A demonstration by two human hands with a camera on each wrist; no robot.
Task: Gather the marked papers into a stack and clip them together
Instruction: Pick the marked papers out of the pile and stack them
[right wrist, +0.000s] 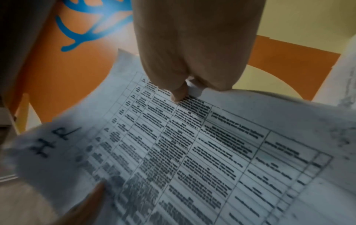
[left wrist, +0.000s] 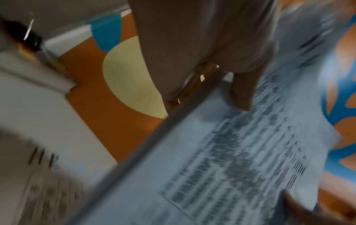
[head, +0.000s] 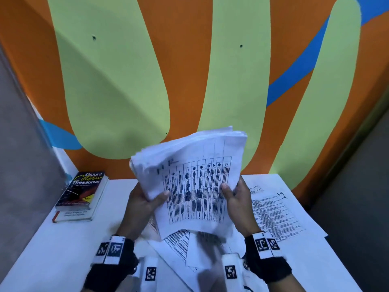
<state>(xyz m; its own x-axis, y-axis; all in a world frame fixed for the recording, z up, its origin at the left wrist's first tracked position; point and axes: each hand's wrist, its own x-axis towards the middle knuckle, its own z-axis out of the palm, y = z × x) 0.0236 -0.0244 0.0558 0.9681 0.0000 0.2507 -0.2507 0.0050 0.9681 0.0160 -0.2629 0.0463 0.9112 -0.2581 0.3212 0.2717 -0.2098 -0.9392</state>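
A thick stack of printed papers [head: 193,175] with a table and a handwritten mark on the top sheet is held upright above the white table [head: 52,245]. My left hand [head: 145,201] grips its left edge, thumb on the front. My right hand [head: 235,197] grips its right edge, thumb on the front. The right wrist view shows the top sheet [right wrist: 183,152] with the right thumb [right wrist: 179,92] pressing on it. In the blurred left wrist view the stack [left wrist: 221,159] lies under the left thumb [left wrist: 242,95]. No clip is visible.
More printed sheets [head: 275,216] lie on the table to the right and below the stack [head: 181,245]. A thesaurus atop another book [head: 82,192] sits at the table's left. The painted wall [head: 189,70] stands right behind.
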